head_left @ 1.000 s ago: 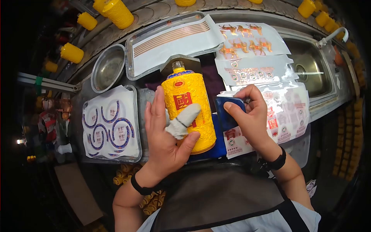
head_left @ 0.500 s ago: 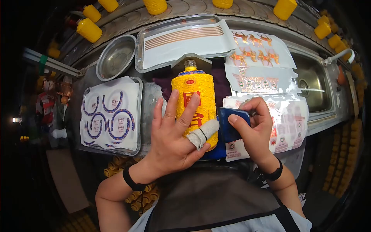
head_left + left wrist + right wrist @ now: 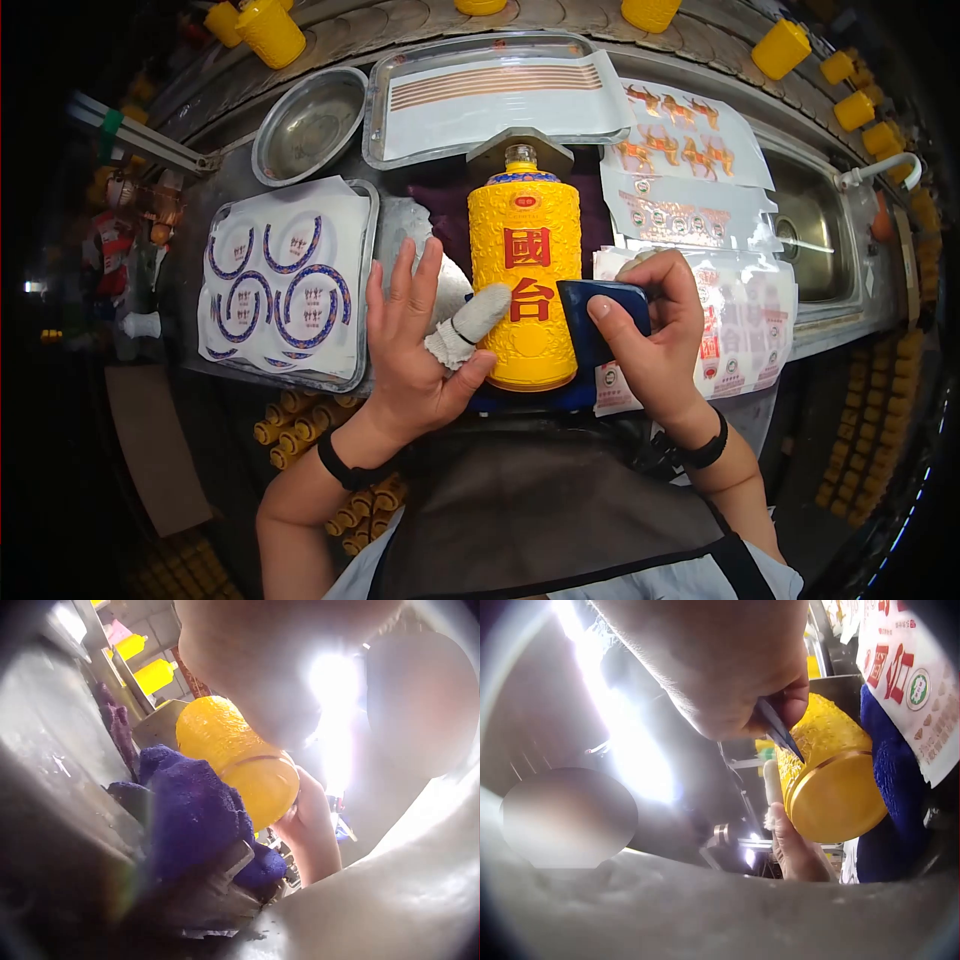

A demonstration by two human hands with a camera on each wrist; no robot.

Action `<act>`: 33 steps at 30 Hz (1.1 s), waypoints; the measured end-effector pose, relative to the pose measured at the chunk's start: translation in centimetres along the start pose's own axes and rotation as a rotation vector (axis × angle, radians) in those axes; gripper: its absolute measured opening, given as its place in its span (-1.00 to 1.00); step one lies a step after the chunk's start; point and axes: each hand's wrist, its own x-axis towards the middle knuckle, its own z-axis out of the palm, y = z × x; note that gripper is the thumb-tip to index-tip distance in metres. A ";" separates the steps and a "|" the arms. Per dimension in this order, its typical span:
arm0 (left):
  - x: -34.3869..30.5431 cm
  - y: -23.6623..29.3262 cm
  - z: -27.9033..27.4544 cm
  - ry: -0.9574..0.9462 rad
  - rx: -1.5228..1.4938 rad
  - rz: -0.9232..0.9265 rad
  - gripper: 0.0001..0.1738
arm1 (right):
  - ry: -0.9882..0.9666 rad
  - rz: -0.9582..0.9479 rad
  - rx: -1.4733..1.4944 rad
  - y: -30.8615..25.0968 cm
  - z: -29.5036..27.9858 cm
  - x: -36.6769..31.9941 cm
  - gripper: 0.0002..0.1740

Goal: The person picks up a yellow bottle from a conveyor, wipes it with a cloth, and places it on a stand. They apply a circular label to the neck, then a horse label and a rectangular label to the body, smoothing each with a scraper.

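Note:
A yellow embossed bottle (image 3: pixel 525 265) with red characters and a clear neck lies at the middle of the head view, its base toward the person. The left hand (image 3: pixel 415 350), fingers spread, is at the bottle's left side; its index finger, in a pale wrapped cover, rests by the characters. Between thumb and fingers the right hand (image 3: pixel 660 335) pinches a dark blue flat scraper (image 3: pixel 602 318), whose edge is at the bottle's right side. In the right wrist view the scraper (image 3: pixel 778 729) meets the bottle (image 3: pixel 832 780). Blue cloth (image 3: pixel 191 814) lies beneath the bottle.
To the left are a tray (image 3: pixel 372 215) of blue ring-shaped decals and a metal bowl (image 3: pixel 305 125). A tray (image 3: pixel 375 110) with striped sheets lies behind. Decal sheets (image 3: pixel 740 310) and a sink (image 3: pixel 815 235) are at the right; yellow bottles (image 3: pixel 270 38) stand farther back.
The left hand has moved off the bottle's front to its left side, uncovering the red characters. The right hand keeps hold of the scraper beside the bottle. The head view has shifted.

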 end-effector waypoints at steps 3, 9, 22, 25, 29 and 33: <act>-0.5 0.3 0.0 0.033 -0.055 -0.015 -0.53 | 0.001 0.006 -0.030 0.1 -0.1 0.0 -0.68; 0.6 2.0 -0.4 -0.002 -0.006 0.079 -0.56 | 0.005 0.033 -0.018 -0.1 0.1 0.0 -0.69; 1.2 1.6 -1.2 0.024 0.017 0.011 -0.57 | -0.004 0.025 -0.001 0.1 0.1 0.0 -0.69; 2.3 2.0 -1.2 0.014 0.027 0.033 -0.58 | 0.001 0.017 -0.011 0.0 0.1 0.0 -0.70; 2.8 2.2 -1.3 0.002 0.065 0.094 -0.58 | 0.003 -0.038 -0.026 0.3 0.0 0.0 -0.69; 3.3 2.9 -1.0 -0.037 0.081 0.155 -0.58 | 0.013 0.051 -0.007 -0.1 0.0 -0.2 -0.70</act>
